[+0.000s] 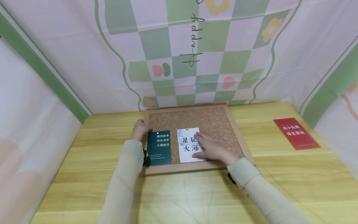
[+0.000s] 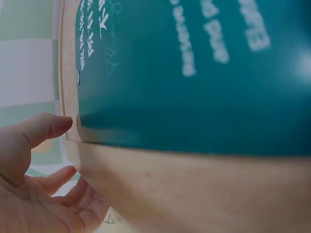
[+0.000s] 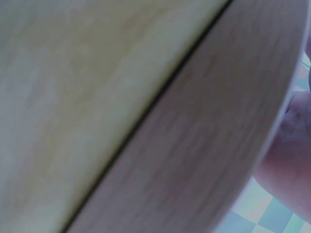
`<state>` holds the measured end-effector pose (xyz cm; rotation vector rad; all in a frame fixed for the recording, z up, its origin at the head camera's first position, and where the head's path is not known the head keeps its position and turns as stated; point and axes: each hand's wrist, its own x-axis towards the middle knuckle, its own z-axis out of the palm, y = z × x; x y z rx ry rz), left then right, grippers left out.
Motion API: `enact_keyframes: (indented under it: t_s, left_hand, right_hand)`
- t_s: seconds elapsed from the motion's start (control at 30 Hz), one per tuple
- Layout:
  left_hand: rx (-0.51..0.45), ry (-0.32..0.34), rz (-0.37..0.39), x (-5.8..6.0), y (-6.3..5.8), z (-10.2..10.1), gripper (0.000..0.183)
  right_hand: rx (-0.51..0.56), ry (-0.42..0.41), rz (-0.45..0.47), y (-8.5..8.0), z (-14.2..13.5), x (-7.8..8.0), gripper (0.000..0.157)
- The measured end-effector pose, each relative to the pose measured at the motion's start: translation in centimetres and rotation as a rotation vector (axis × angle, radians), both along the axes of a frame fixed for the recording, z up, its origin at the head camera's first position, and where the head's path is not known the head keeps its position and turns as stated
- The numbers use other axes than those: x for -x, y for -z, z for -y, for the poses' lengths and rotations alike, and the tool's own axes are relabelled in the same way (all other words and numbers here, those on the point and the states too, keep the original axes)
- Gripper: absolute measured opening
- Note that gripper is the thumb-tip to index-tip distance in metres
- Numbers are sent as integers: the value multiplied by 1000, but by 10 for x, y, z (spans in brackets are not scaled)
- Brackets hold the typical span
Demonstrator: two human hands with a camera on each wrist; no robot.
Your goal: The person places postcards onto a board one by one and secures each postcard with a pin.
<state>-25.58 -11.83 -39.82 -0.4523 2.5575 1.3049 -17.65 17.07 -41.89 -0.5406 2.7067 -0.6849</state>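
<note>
A wood-framed cork board (image 1: pixel 211 119) lies on the table. On its left part is a teal card (image 1: pixel 160 152) with white characters; just right of it sits a white card (image 1: pixel 184 154) with black characters. My left hand (image 1: pixel 139 130) grips the board's left edge, thumb on the frame (image 2: pixel 70 97) and fingers curled round the outer side in the left wrist view. Spread over the right part of the white card, my right hand (image 1: pixel 213 147) rests with fingers and thumb extended, covering some print. The right wrist view shows mostly the frame (image 3: pixel 194 136), with part of a hand (image 3: pixel 291 160) at the edge.
A red card (image 1: pixel 297 133) with white characters lies on the table's right side. The yellow wood-grain table (image 1: pixel 179 196) extends in front of the board. Behind it hangs a green-and-white checked cloth (image 1: pixel 181 68), with further cloth at both sides.
</note>
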Motion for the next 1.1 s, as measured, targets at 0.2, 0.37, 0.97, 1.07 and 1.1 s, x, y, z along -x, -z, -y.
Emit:
enact_keyframes:
  t_s: [0.2,0.37,0.97,1.07,1.1]
  left_hand:
    - [95,81,-56,3,7,4,63]
    - [130,102,-66,6,11,6,61]
    - [-66,165,-54,4,13,24,64]
    - [-68,181,-46,5,13,26,65]
    - [-67,185,-42,5,14,27,66]
  right_hand:
    - [-2,4,-1,-1,0,0,90]
    - [-11,-1,-11,-1,0,0,91]
    - [-15,-4,-22,1,0,0,92]
    - [-15,-4,-18,0,0,1,92]
    - [-15,-7,-20,0,0,1,92]
